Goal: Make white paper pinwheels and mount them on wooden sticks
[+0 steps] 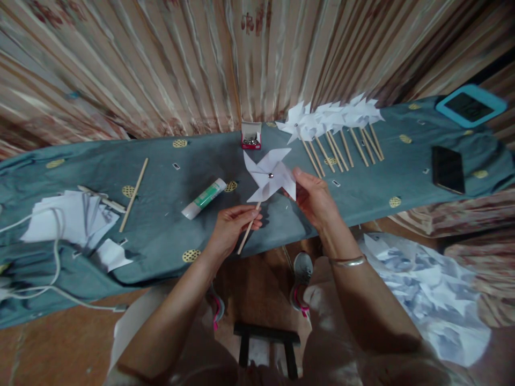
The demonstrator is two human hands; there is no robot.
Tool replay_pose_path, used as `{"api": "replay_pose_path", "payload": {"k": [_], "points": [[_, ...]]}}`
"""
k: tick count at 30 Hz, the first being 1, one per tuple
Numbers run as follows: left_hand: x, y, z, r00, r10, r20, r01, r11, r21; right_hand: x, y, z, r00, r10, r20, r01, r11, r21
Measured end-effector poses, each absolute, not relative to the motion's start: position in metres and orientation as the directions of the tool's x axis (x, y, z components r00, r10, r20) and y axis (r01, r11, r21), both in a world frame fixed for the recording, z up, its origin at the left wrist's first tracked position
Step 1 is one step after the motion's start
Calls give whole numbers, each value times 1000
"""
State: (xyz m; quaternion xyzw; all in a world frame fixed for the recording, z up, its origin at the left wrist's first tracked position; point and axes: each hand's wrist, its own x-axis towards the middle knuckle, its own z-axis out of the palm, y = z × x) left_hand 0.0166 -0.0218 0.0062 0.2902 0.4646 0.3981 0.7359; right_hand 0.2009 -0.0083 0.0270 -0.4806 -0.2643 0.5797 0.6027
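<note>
A white paper pinwheel (267, 177) with a silver pin at its centre is held up above the table's front half. My left hand (235, 225) pinches its wooden stick (246, 236) between thumb and fingers, below the blades. At the right blade, my right hand (316, 198) has its thumb and fingers closed on the paper edge; some of those fingers are hidden behind it. Left of the pinwheel lies a green and white glue stick (204, 198). Behind it stands a small open red box (251, 140) of metal pins.
Several finished pinwheels (330, 120) lie in a row at the back right. A phone (448, 169) and a blue-framed timer (470, 105) are farther right. Paper sheets (68, 217), a loose stick (134, 194) and a white cable (56, 262) occupy the left. A bag of white paper pieces (434, 300) sits below right.
</note>
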Motion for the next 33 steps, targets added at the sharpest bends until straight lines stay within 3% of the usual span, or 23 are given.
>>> {"api": "replay_pose_path", "payload": {"k": [33], "points": [[16, -22, 4, 223, 874, -431, -329, 484, 811, 190, -12, 29, 131, 928, -349, -439, -262, -860]]}}
